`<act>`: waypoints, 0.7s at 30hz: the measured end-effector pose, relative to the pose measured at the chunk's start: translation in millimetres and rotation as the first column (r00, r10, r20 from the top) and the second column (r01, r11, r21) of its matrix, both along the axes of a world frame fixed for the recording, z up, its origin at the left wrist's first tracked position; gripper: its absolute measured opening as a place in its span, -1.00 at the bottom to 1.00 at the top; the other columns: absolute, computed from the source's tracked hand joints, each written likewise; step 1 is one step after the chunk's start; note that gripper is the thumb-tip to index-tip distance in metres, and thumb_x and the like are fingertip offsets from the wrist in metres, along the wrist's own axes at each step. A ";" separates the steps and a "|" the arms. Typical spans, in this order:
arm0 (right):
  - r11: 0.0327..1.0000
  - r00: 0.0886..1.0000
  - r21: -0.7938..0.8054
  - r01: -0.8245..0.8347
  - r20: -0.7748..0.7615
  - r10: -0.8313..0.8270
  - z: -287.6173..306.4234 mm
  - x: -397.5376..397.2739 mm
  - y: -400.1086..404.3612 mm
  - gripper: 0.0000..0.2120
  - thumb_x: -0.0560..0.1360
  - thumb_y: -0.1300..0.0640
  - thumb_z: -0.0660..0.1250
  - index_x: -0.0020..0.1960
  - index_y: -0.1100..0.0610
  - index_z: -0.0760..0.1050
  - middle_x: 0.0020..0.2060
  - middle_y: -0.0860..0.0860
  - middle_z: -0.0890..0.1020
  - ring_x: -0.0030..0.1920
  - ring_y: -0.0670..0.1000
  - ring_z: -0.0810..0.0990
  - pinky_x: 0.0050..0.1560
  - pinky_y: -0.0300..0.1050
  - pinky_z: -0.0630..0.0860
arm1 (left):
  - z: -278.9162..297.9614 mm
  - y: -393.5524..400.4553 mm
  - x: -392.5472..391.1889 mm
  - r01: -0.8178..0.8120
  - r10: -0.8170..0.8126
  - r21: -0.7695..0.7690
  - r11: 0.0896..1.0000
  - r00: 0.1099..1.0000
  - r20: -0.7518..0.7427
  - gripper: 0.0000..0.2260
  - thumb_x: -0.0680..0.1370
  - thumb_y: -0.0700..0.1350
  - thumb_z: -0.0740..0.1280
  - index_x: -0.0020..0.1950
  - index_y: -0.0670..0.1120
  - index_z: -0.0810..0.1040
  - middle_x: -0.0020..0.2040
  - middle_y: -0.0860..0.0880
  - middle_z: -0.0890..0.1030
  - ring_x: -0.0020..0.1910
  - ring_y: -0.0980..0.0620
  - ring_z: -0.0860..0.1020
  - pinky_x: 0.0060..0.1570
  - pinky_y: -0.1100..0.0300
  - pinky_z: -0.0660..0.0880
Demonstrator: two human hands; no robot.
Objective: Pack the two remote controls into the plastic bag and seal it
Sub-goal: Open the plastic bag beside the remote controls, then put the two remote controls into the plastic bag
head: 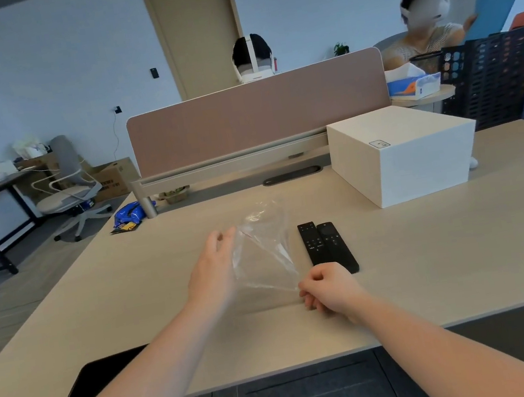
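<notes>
A clear plastic bag with a thin red seal strip is lifted above the middle of the desk. My left hand holds its upper left edge with the fingers pinched on the film. My right hand is closed on the bag's lower right corner. Two black remote controls lie side by side on the desk just right of the bag: a flat one and a slightly thicker one beside it. My right hand covers the near end of the remotes. Nothing is inside the bag.
A white box stands at the back right of the light wooden desk. A black phone lies near the front left edge. A blue snack packet sits at the back left by the pink divider. Two people sit beyond it.
</notes>
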State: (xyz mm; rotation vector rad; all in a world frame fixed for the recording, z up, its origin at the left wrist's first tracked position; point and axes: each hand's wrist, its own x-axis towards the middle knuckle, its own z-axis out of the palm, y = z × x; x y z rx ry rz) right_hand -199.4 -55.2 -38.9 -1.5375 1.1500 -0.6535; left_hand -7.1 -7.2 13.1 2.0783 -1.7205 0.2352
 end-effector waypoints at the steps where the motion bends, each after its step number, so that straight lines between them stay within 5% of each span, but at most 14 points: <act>1: 1.000 1.000 0.000 0.019 0.002 -0.019 -1.1 0.6 -0.4 -0.81 0.52 0.23 0.26 -0.16 0.31 0.57 -0.40 0.11 0.59 -0.51 -0.05 0.47 -0.54 -0.24 0.43 | -2.6 1.4 5.9 0.009 -0.010 0.041 0.999 1.000 0.020 -0.41 0.41 -0.36 0.25 0.36 0.05 0.21 0.23 -0.10 0.34 -0.04 -0.24 0.52 -0.23 0.03 0.46; 6: 0.920 0.974 -0.323 0.221 0.025 -0.225 -9.8 4.1 3.2 -0.71 0.54 0.05 0.31 -0.30 0.20 0.48 -0.42 0.01 0.47 -0.39 -0.03 0.42 -0.40 -0.24 0.35 | -9.6 8.8 29.2 0.046 -0.058 0.110 0.993 0.993 0.106 -0.45 0.42 -0.37 0.20 0.35 0.04 0.33 0.03 -0.13 0.46 -0.07 -0.24 0.52 -0.25 -0.01 0.45; 9: 0.800 0.900 -0.464 0.381 -0.015 -0.437 -13.1 -2.4 -1.6 -0.79 0.54 0.02 0.29 -0.13 0.15 0.54 -0.23 0.04 0.55 -0.22 0.04 0.50 -0.37 -0.20 0.34 | -6.9 12.7 26.8 0.005 -0.042 0.188 0.982 0.980 0.196 -0.60 0.46 -0.37 0.17 0.26 -0.08 0.39 0.07 -0.15 0.46 -0.06 -0.24 0.52 -0.24 -0.02 0.44; 11: 0.801 0.875 -0.479 0.359 -0.126 -0.467 -16.0 -2.8 -2.4 -0.75 0.53 -0.01 0.31 0.09 0.14 0.51 -0.02 0.05 0.53 -0.07 0.05 0.52 -0.23 -0.19 0.38 | -5.7 14.8 20.6 -0.020 -0.025 0.213 0.977 0.978 0.207 -0.68 0.46 -0.37 0.18 0.16 -0.09 0.37 0.04 -0.14 0.44 -0.09 -0.24 0.53 -0.28 0.00 0.39; 14: 0.811 0.851 -0.527 0.253 -0.277 -0.446 -18.8 1.6 -1.3 -0.66 0.50 -0.07 0.33 0.14 0.15 0.47 0.07 0.07 0.49 0.06 0.08 0.50 -0.18 -0.16 0.42 | -9.2 17.6 11.2 0.070 -0.087 0.183 0.981 0.992 0.087 -0.81 0.48 -0.32 0.23 0.02 -0.11 0.34 0.02 -0.13 0.45 -0.11 -0.25 0.52 -0.25 0.00 0.40; 21: 0.773 0.752 -0.622 0.125 -0.448 -0.482 -16.8 4.6 2.1 -0.75 0.56 0.02 0.23 0.15 0.14 0.43 0.02 0.12 0.55 0.05 0.13 0.50 -0.05 -0.04 0.51 | -18.3 29.2 -2.8 0.287 -0.298 0.332 0.899 0.954 -0.017 -0.64 0.50 -0.29 0.15 0.29 -0.11 0.37 0.39 -0.02 0.32 0.20 -0.09 0.45 0.13 0.14 0.39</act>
